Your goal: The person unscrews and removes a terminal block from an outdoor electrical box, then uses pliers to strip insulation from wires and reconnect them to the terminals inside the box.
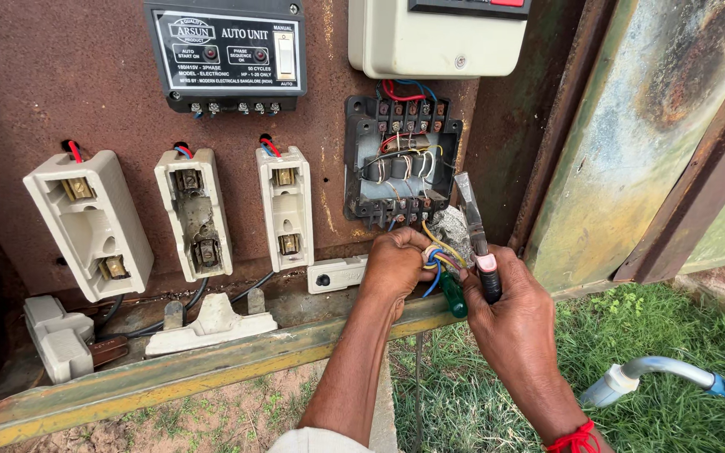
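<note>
Hands (pixel 396 262) grip wires (pixel 440 256); pliers (pixel 473 231) point upward.

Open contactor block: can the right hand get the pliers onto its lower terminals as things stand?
Probably yes. The right hand holds the pliers with the tips beside the contactor block, cover off. The left hand pinches the wire bundle just below, which crowds that edge.

Both hands, left (pixel 396 264) and right (pixel 509 310), raised with fingers curled closed.
</note>
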